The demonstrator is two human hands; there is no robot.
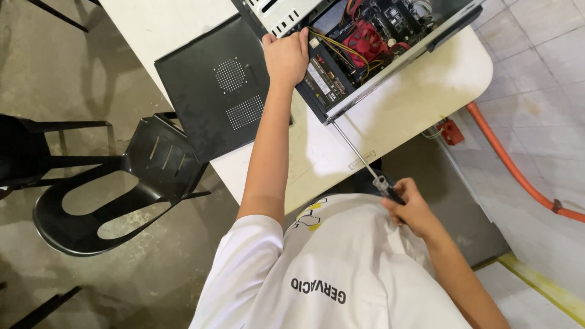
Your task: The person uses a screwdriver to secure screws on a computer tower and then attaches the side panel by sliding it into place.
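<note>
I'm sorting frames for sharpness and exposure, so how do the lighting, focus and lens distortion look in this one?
Head view: even, soft light with faint shadows; the white table and tiled floor look bright but keep detail. The left hand on the open computer case and the right hand holding the screwdriver are sharp. Wide-angle stretch shows at the edges, around the black chair.

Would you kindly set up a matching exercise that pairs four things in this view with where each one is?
1. long-shafted screwdriver
2. flat black perforated metal side panel
3. black plastic chair
4. orange hose

a. on the tiled floor
b. lying on the white table
c. on the concrete floor
d. held in the right hand

Pairs: 1-d, 2-b, 3-c, 4-a
</note>
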